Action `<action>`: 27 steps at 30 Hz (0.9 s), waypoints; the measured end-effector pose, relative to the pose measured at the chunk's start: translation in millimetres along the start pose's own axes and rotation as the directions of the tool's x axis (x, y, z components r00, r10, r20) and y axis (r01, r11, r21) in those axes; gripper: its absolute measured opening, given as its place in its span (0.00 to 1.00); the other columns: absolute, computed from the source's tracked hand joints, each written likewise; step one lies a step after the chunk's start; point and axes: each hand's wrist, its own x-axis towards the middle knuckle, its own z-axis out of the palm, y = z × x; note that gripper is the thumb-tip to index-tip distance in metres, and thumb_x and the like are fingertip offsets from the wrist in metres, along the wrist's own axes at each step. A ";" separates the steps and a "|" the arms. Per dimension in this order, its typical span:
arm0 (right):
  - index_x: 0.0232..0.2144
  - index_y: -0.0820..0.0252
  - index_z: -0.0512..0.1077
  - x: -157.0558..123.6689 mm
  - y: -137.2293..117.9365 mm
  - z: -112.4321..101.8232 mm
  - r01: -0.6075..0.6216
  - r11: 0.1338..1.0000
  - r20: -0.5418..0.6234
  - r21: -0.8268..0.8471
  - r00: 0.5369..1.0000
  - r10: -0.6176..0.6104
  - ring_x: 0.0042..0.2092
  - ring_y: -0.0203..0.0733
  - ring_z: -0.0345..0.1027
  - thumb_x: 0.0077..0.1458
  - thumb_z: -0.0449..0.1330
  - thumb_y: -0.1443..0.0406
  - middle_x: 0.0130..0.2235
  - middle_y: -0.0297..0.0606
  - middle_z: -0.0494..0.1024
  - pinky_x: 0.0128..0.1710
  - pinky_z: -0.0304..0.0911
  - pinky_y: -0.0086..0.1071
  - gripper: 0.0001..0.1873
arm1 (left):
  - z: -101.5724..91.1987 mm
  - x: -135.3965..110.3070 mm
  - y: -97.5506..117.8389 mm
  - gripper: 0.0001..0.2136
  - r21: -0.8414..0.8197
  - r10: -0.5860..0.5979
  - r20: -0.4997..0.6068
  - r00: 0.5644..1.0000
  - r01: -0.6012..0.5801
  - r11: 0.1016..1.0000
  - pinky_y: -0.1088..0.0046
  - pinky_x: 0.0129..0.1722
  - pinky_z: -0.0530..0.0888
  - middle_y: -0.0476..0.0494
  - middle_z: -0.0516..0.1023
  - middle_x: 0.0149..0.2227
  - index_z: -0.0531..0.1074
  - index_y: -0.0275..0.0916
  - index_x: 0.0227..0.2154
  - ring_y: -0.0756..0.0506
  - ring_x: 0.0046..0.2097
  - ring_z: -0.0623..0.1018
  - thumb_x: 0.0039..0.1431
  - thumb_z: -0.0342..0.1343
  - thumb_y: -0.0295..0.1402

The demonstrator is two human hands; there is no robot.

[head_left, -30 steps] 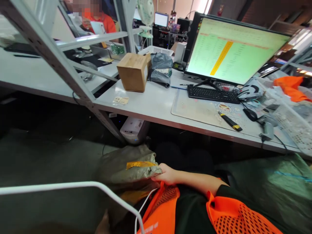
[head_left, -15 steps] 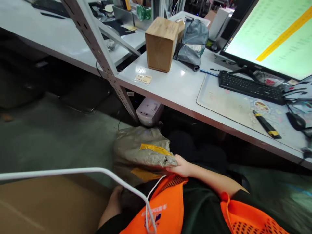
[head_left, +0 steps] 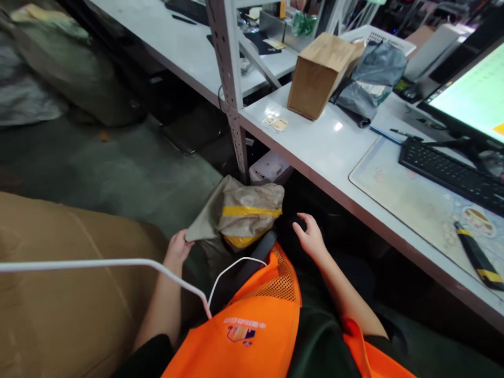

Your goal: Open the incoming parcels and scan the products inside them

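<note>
- Left hand [head_left: 179, 247] grips yellow-taped grey bag [head_left: 252, 197] by its edge.
- Right hand [head_left: 312, 239] is free, loosely curled, near bag.
- Bag sits below left front corner of table [head_left: 321, 140].

Left hand [head_left: 180, 247] closed in a pinch — right hand [head_left: 312, 239] held out, unclenched and loosely curved.

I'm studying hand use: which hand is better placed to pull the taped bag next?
Probably the left hand: its grip is closed on the taped bag. The right hand is open and apart from it.
</note>
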 end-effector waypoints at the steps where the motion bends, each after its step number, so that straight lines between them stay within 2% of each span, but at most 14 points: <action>1: 0.50 0.59 0.78 1.5 -3.2 -4.4 0.034 0.999 0.004 0.001 0.999 -0.034 0.59 0.56 0.74 0.60 0.61 0.49 0.56 0.52 0.80 0.65 0.67 0.55 0.24 | 3.6 4.2 10.9 0.19 -0.077 0.023 -0.027 0.999 -0.025 0.997 0.78 0.22 0.63 0.56 0.60 0.21 0.61 0.40 0.25 0.53 0.22 0.61 0.66 0.60 0.43; 5: 0.46 0.57 0.79 -3.2 -39.4 -6.6 0.191 0.981 0.096 0.040 0.976 -0.194 0.56 0.51 0.76 0.65 0.60 0.54 0.52 0.49 0.82 0.61 0.70 0.50 0.16 | 22.2 2.6 59.3 0.17 -0.316 0.176 -0.094 0.980 -0.197 0.928 0.76 0.26 0.68 0.53 0.62 0.22 0.58 0.41 0.23 0.51 0.26 0.66 0.49 0.62 0.41; 7: 0.46 0.56 0.80 -8.9 -70.2 7.5 0.303 0.949 0.232 0.084 0.920 -0.314 0.54 0.49 0.77 0.67 0.59 0.55 0.50 0.47 0.83 0.60 0.71 0.47 0.15 | 31.3 -8.7 82.0 0.16 -0.400 0.268 -0.109 0.957 -0.289 0.870 0.74 0.29 0.71 0.53 0.64 0.24 0.59 0.41 0.24 0.50 0.29 0.69 0.44 0.63 0.40; 9: 0.51 0.57 0.79 -13.6 -103.8 34.9 0.405 0.905 0.386 0.131 0.820 -0.423 0.56 0.50 0.76 0.67 0.61 0.53 0.53 0.48 0.82 0.62 0.69 0.46 0.18 | 38.3 -23.8 105.2 0.16 -0.461 0.362 -0.138 0.922 -0.383 0.800 0.74 0.32 0.72 0.52 0.64 0.26 0.59 0.41 0.25 0.51 0.31 0.69 0.43 0.63 0.39; 10: 0.55 0.59 0.78 -14.8 -119.4 53.3 0.440 0.887 0.449 0.142 0.770 -0.454 0.59 0.53 0.74 0.65 0.64 0.50 0.56 0.50 0.80 0.65 0.67 0.48 0.24 | 41.1 -32.2 117.6 0.17 -0.482 0.406 -0.160 0.900 -0.430 0.763 0.75 0.33 0.72 0.52 0.64 0.26 0.59 0.41 0.25 0.51 0.31 0.69 0.43 0.64 0.39; 12: 0.62 0.65 0.72 -14.8 -144.3 96.7 0.449 0.885 0.530 0.124 0.724 -0.441 0.66 0.61 0.67 0.57 0.70 0.44 0.64 0.58 0.74 0.70 0.61 0.54 0.41 | 46.0 -50.0 144.0 0.18 -0.510 0.486 -0.211 0.848 -0.519 0.686 0.75 0.33 0.70 0.52 0.62 0.26 0.57 0.41 0.24 0.52 0.31 0.67 0.45 0.64 0.38; 14: 0.66 0.68 0.68 -12.5 -157.8 142.6 0.370 0.924 0.560 0.093 0.748 -0.356 0.69 0.67 0.62 0.49 0.74 0.39 0.67 0.62 0.69 0.71 0.57 0.58 0.54 | 52.6 -68.1 169.1 0.19 -0.518 0.595 -0.185 0.782 -0.592 0.617 0.76 0.30 0.68 0.52 0.60 0.24 0.56 0.40 0.23 0.52 0.29 0.65 0.48 0.65 0.38; 15: 0.65 0.69 0.68 -10.9 -160.1 163.7 0.308 0.947 0.553 0.085 0.776 -0.302 0.69 0.68 0.62 0.48 0.74 0.39 0.67 0.62 0.70 0.71 0.56 0.59 0.54 | 57.2 -76.4 179.5 0.19 -0.516 0.659 -0.122 0.742 -0.615 0.597 0.76 0.28 0.66 0.52 0.59 0.24 0.57 0.40 0.22 0.52 0.28 0.64 0.49 0.65 0.38; 16: 0.62 0.69 0.70 -8.9 -159.8 182.2 0.227 0.970 0.536 0.092 0.809 -0.240 0.68 0.68 0.63 0.48 0.75 0.40 0.64 0.62 0.73 0.71 0.57 0.58 0.51 | 62.7 -83.2 187.6 0.19 -0.507 0.707 -0.031 0.707 -0.621 0.598 0.77 0.26 0.63 0.52 0.59 0.23 0.58 0.40 0.21 0.53 0.26 0.63 0.51 0.66 0.38; 18: 0.49 0.68 0.78 -3.4 -153.2 208.5 0.055 0.989 0.498 0.140 0.859 -0.119 0.64 0.66 0.69 0.53 0.74 0.47 0.54 0.60 0.80 0.69 0.59 0.56 0.33 | 74.9 -90.0 195.5 0.19 -0.467 0.732 0.154 0.664 -0.604 0.646 0.78 0.24 0.59 0.52 0.59 0.22 0.62 0.39 0.21 0.53 0.24 0.62 0.55 0.67 0.39; 20: 0.33 0.66 0.78 5.0 -141.6 218.9 -0.073 0.976 0.489 0.203 0.872 -0.037 0.57 0.63 0.76 0.57 0.71 0.56 0.41 0.55 0.84 0.65 0.64 0.52 0.16 | 84.7 -83.5 192.9 0.19 -0.419 0.688 0.236 0.686 -0.567 0.709 0.78 0.24 0.58 0.51 0.59 0.22 0.63 0.38 0.22 0.53 0.24 0.62 0.59 0.66 0.40; 22: 0.28 0.64 0.77 17.3 -127.9 215.0 -0.128 0.952 0.473 0.277 0.881 -0.019 0.53 0.58 0.79 0.59 0.67 0.62 0.37 0.51 0.84 0.62 0.67 0.48 0.11 | 87.1 -62.7 182.6 0.19 -0.346 0.633 0.217 0.743 -0.547 0.762 0.78 0.26 0.60 0.51 0.60 0.23 0.63 0.38 0.23 0.53 0.25 0.63 0.63 0.63 0.40; 24: 0.36 0.64 0.80 33.0 -113.6 201.4 -0.140 0.918 0.408 0.371 0.913 -0.025 0.55 0.51 0.79 0.61 0.62 0.62 0.43 0.48 0.86 0.63 0.67 0.43 0.10 | 79.7 -31.9 167.7 0.18 -0.200 0.555 0.167 0.815 -0.524 0.828 0.77 0.30 0.63 0.51 0.62 0.24 0.63 0.38 0.24 0.52 0.27 0.64 0.68 0.59 0.39; 27: 0.47 0.63 0.80 60.0 -93.1 173.8 -0.169 0.844 0.280 0.509 0.960 0.024 0.59 0.45 0.76 0.63 0.56 0.59 0.51 0.44 0.85 0.64 0.67 0.40 0.19 | 52.5 16.0 138.0 0.14 0.032 0.405 0.163 0.900 -0.415 0.909 0.75 0.33 0.66 0.49 0.67 0.24 0.69 0.37 0.26 0.50 0.29 0.67 0.67 0.59 0.36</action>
